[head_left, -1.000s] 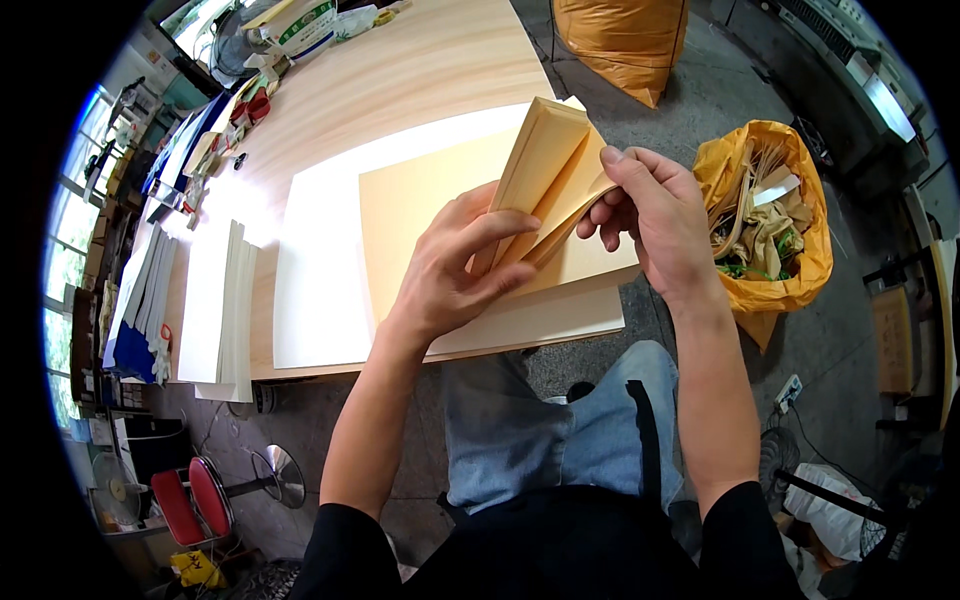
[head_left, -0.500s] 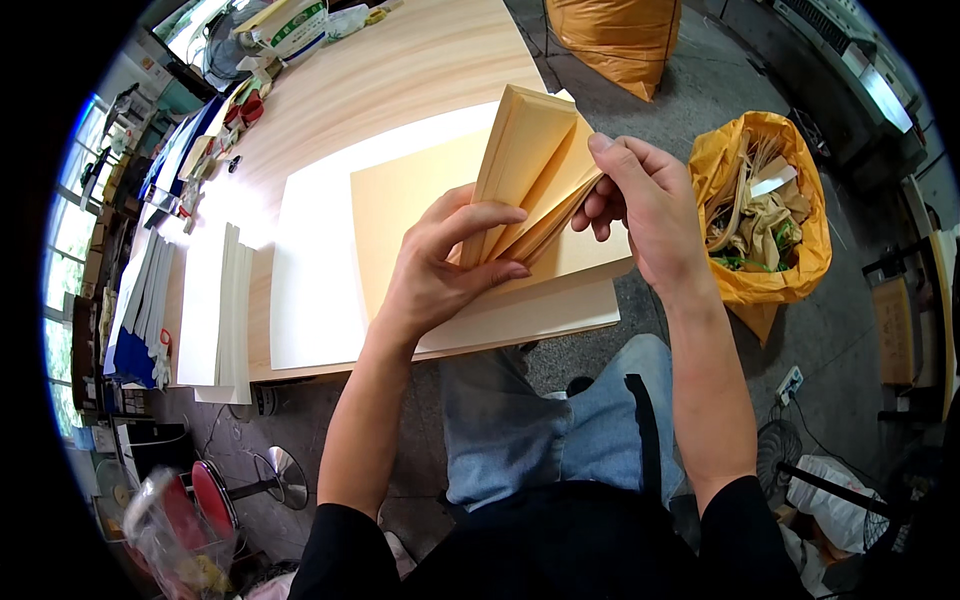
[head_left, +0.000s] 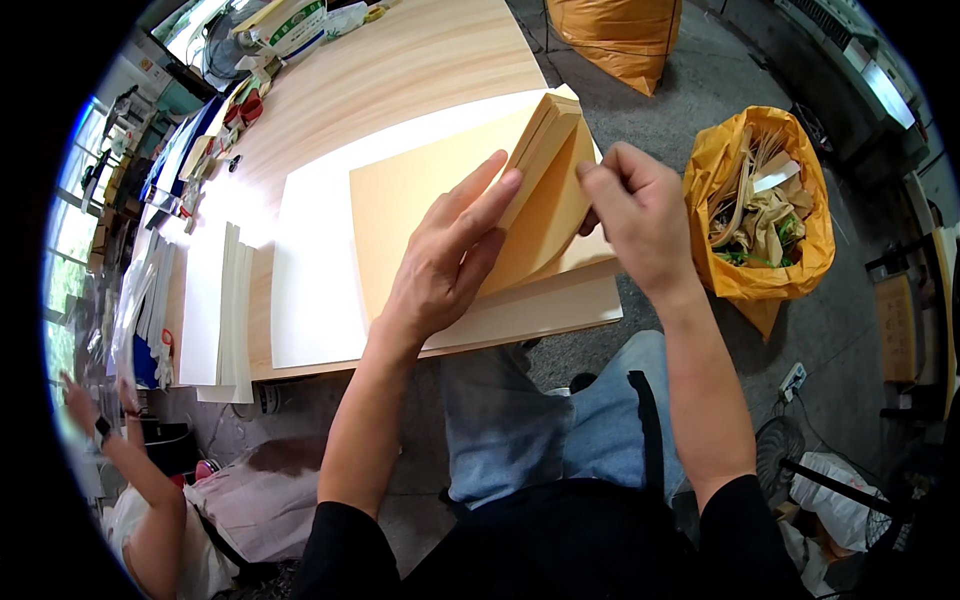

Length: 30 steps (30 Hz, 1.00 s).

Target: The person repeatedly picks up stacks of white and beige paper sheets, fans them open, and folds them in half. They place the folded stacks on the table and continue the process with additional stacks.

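A thick folded bundle of tan-yellow paper [head_left: 548,222] stands tilted over the table's near right edge, its layers fanned toward the right. Against its left side lies my left hand [head_left: 440,255], fingers stretched along the fold and thumb lower down, steadying the bundle. My right hand [head_left: 645,215] is closed at the bundle's right edge, thumb and curled fingers pinching the outer layers; the fingertips are partly hidden. Beneath are flat yellow sheets [head_left: 400,205] on a larger white sheet stack [head_left: 312,270].
The wooden table [head_left: 420,60] carries another white paper stack [head_left: 205,300] at left. An orange waste bag [head_left: 720,270] full of scraps stands right, with another orange bag [head_left: 620,40] beyond. A co-worker's arm [head_left: 150,470] shows at lower left.
The bundle has tipped to the right and turned more edge-on. My left fingers have moved from wrapping its front to lying along its side. A co-worker has appeared at lower left.
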### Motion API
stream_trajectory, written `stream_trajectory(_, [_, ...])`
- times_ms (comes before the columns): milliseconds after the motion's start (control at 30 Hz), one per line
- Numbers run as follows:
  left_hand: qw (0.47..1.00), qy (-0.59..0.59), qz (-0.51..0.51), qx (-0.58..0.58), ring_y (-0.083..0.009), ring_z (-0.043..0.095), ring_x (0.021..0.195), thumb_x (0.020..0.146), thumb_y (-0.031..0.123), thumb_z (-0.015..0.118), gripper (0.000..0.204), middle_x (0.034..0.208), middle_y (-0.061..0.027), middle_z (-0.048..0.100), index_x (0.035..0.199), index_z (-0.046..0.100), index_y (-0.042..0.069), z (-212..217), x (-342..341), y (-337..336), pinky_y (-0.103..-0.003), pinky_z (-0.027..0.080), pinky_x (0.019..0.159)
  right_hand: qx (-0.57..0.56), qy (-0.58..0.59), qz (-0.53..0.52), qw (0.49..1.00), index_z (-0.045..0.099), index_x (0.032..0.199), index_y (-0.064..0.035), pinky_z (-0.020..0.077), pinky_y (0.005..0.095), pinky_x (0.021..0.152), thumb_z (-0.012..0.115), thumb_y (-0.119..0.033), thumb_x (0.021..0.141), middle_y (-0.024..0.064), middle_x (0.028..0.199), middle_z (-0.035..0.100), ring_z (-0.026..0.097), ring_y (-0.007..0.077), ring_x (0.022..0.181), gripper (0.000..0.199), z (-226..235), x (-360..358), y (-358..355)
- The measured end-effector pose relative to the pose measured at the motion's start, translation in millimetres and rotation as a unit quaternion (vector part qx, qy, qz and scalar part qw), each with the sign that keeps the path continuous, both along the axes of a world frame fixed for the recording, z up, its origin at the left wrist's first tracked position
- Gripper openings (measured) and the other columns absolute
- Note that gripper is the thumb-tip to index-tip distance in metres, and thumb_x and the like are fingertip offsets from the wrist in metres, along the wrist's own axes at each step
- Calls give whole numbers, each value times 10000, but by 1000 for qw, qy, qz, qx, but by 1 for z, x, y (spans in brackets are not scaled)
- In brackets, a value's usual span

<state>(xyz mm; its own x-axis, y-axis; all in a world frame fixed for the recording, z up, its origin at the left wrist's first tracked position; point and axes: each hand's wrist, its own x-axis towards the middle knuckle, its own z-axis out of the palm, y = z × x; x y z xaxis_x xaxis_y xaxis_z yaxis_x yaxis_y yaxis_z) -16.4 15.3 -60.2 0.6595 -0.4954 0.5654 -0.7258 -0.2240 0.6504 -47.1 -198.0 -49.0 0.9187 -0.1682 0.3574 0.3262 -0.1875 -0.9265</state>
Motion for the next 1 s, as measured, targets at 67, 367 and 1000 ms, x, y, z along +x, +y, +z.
stream_trajectory(67, [999,-30,3,18,-367,569,1201,895,-13,614,385,1424,-179,533,1236,663,159,3,1,1,-425,478,998,154,70,67,983,582,772,-78,437,212,464,620,-283,977,49,652,650,680,140,586,293,12,-1,-7])
stream_trajectory(367, [997,-24,-2,77,-337,587,1177,681,104,861,488,1276,-124,615,1136,699,174,5,2,0,-441,508,965,259,103,99,955,606,813,-63,442,219,489,600,-256,988,53,676,670,682,139,601,261,15,-2,-7])
stream_trajectory(1000, [998,-55,15,29,-364,590,1154,896,-28,575,454,1371,-186,565,1284,665,190,-5,-1,0,-435,482,973,-89,210,-18,974,613,743,13,507,446,584,589,-324,977,240,690,626,649,376,637,412,26,-32,-30])
